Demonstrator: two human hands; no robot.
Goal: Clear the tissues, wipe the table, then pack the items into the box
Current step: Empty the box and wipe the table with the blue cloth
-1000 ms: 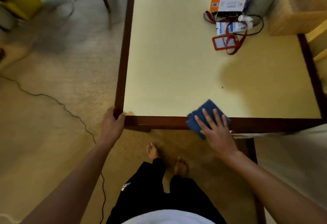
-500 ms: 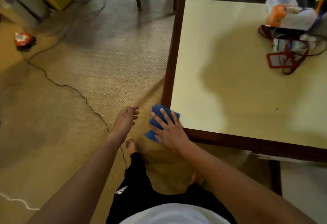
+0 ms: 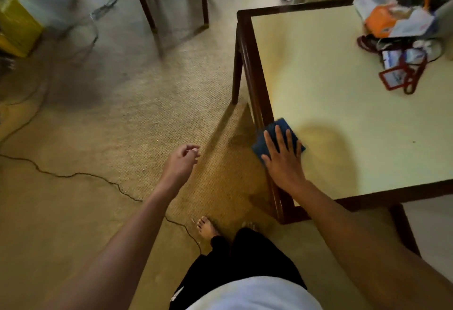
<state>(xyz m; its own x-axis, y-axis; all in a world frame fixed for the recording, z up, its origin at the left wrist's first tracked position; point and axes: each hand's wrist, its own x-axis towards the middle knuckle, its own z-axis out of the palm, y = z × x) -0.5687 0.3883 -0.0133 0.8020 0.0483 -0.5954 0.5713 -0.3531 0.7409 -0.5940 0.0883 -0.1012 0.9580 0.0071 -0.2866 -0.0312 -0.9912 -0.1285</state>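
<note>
- Head view: R hand (image 3: 284,160) lies flat with fingers straight, pressing blue cloth (image 3: 274,129) on table (image 3: 343,113) at its left edge. Not gripping it.
- L hand (image 3: 180,162) is off the table, over carpet (image 3: 110,125), fingers loosely curled, holds nothing.
- No tissues seen on tabletop, so prob cleared.
- Wipe step looks underway.
- Packing not begun: orange box (image 3: 382,19), red badge holder (image 3: 394,78) + other bits piled at far corner. Target box not identifiable.

The right hand (image 3: 284,160) has slid the blue cloth (image 3: 270,132) from the desk's (image 3: 331,89) near edge round its corner onto the left edge. The left hand (image 3: 180,162) has let go of the corner and hangs over the carpet.
</note>
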